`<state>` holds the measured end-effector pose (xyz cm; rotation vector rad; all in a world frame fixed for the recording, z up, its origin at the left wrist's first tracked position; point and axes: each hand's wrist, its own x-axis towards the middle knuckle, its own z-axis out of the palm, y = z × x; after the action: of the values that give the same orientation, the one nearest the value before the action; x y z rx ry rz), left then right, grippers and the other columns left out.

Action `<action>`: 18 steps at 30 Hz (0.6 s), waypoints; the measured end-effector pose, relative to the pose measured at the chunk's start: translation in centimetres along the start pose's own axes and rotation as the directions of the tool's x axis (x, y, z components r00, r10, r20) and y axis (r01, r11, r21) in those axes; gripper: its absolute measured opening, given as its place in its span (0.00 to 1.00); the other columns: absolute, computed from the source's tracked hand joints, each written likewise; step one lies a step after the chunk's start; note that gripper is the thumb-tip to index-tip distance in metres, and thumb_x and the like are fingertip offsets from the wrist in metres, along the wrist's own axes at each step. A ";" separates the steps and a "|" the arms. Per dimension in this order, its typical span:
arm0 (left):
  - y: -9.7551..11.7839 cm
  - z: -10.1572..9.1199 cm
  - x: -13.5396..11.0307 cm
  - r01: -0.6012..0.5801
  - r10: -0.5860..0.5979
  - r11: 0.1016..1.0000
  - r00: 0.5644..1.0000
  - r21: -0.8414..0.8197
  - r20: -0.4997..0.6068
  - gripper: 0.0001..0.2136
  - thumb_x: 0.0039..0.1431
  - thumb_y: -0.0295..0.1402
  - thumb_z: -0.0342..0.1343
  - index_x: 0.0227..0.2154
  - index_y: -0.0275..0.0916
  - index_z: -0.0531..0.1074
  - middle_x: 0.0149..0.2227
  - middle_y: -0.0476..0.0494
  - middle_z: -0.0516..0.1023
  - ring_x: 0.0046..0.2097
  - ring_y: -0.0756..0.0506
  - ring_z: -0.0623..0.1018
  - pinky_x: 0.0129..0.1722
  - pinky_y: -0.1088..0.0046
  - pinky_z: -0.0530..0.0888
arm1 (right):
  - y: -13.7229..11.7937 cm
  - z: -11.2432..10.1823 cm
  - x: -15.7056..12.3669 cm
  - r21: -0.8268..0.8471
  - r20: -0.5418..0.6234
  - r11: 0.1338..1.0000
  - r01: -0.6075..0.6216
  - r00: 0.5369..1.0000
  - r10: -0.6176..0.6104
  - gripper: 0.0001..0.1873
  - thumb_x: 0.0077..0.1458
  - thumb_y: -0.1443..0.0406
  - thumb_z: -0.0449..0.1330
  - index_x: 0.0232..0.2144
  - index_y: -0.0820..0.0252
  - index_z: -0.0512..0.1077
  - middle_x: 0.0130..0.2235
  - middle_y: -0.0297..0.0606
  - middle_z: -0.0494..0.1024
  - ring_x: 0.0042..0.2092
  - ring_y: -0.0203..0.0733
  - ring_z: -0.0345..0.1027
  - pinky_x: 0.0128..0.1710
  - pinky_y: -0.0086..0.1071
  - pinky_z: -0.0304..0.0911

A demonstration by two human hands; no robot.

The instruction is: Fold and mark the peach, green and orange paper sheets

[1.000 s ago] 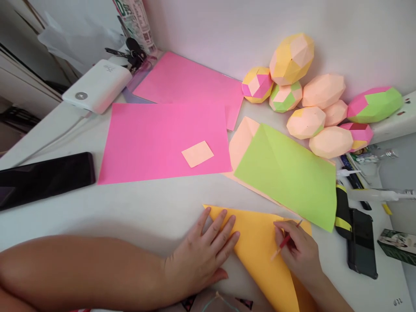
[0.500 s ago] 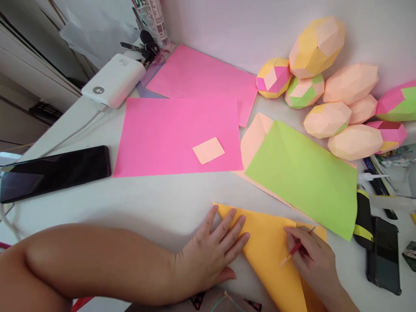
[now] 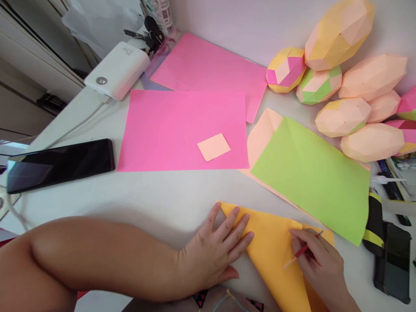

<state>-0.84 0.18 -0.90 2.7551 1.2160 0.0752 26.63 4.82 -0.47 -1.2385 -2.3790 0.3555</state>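
An orange sheet of paper, folded over, lies at the near edge of the white desk. My left hand lies flat on its left corner, fingers stretched out, pressing it down. My right hand rests on the sheet's right part, fingers closed round a thin red pen whose tip points up and right.
A green sheet lies over a peach one just behind. Two pink sheets lie further back, one bearing a small peach square. Several paper polyhedra are piled against the wall. A dark phone, a white power bank, keys and black tools lie about.
The view has shifted, so everything sits slightly further right and higher. Both hands keep their places on the orange sheet; the right hand still grips the pen.
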 end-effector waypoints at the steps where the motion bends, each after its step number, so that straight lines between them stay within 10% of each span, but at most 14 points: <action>1: 0.0 0.0 0.0 0.006 -0.006 1.000 1.000 0.002 -0.001 0.34 0.57 0.59 0.46 0.60 0.43 0.60 0.64 0.39 0.60 0.64 0.30 0.56 0.56 0.38 0.53 | 0.0 0.0 0.0 0.001 0.003 1.000 -0.002 1.000 0.002 0.10 0.57 0.75 0.54 0.38 0.60 0.70 0.25 0.31 0.71 0.23 0.30 0.62 0.23 0.26 0.60; 18: -0.1 -0.2 0.1 0.007 -0.007 1.000 1.000 0.008 0.010 0.35 0.56 0.60 0.47 0.61 0.44 0.59 0.63 0.38 0.60 0.62 0.30 0.57 0.54 0.37 0.57 | -0.4 -0.3 0.4 0.024 0.038 0.998 -0.051 0.998 0.050 0.08 0.58 0.73 0.54 0.37 0.59 0.70 0.23 0.29 0.68 0.22 0.29 0.60 0.21 0.24 0.58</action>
<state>-0.87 0.30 -0.70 2.7541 1.2264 0.0557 26.29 4.96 0.04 -1.2932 -2.3705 0.4259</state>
